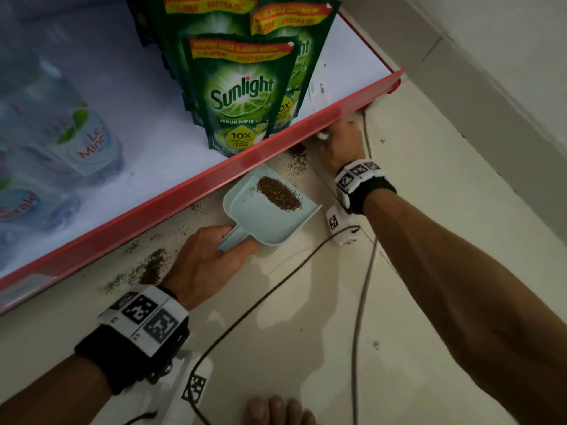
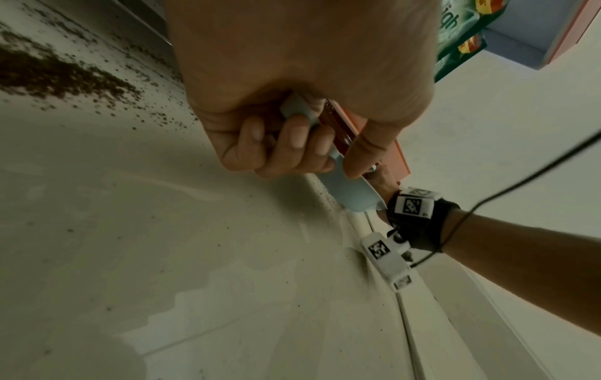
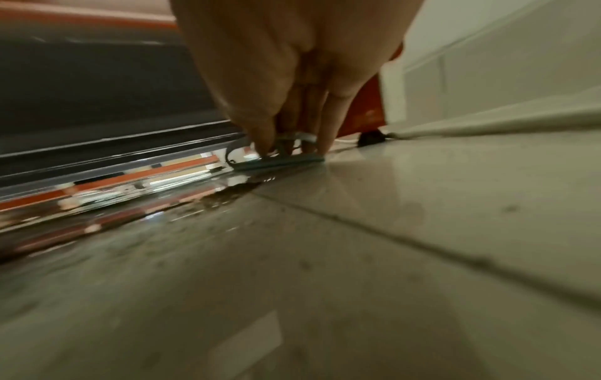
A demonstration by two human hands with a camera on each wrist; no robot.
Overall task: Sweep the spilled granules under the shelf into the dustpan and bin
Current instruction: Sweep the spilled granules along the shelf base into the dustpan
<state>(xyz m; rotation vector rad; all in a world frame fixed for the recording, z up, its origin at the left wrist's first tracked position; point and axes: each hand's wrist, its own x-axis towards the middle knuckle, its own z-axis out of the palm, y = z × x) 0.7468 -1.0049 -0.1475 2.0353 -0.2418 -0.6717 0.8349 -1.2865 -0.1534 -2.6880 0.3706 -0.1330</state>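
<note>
My left hand point(image 1: 208, 259) grips the handle of a pale blue dustpan point(image 1: 270, 222) lying on the floor tiles, its mouth toward the shelf. A brown heap of granules point(image 1: 277, 194) lies inside it. The left wrist view shows my fingers point(image 2: 292, 138) curled round that handle point(image 2: 299, 108). More granules are scattered along the shelf foot point(image 1: 153, 265) and in a small pile point(image 1: 299, 150) near my right hand point(image 1: 340, 145). That hand reaches under the red shelf edge and pinches a small brush point(image 3: 279, 160) whose bristles touch the floor beside granules point(image 3: 234, 192).
The low shelf with its red front edge point(image 1: 214, 176) carries green Sunlight pouches point(image 1: 242, 93) and water bottles point(image 1: 82, 139). Cables point(image 1: 276, 277) trail over the tiles. A wall point(image 1: 491, 56) closes the right side. Bare toes point(image 1: 276, 409) show at the bottom.
</note>
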